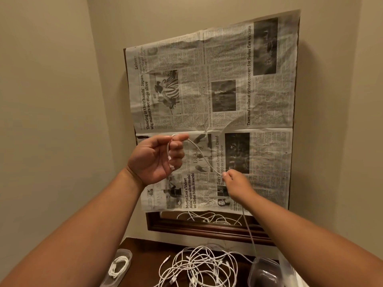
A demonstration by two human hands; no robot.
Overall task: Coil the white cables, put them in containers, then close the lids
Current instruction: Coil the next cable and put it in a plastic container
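I hold one white cable [202, 153] up in front of the newspaper-covered mirror. My left hand [157, 160] is raised palm up and pinches the cable's plug end between thumb and fingers. My right hand [238, 184] pinches the same cable lower down, and the rest of it hangs past my right wrist toward the table. A tangled pile of white cables [199, 266] lies on the dark wooden table [145, 248]. At the left stands a clear container [126, 253] with a coiled cable inside. An open clear container [265, 272] sits at the right.
A newspaper [269, 100] covers most of a dark-framed mirror [207, 227] on the beige wall; its uncovered lower strip reflects the cables. A clear lid or plastic piece [287, 270] stands at the far right of the table.
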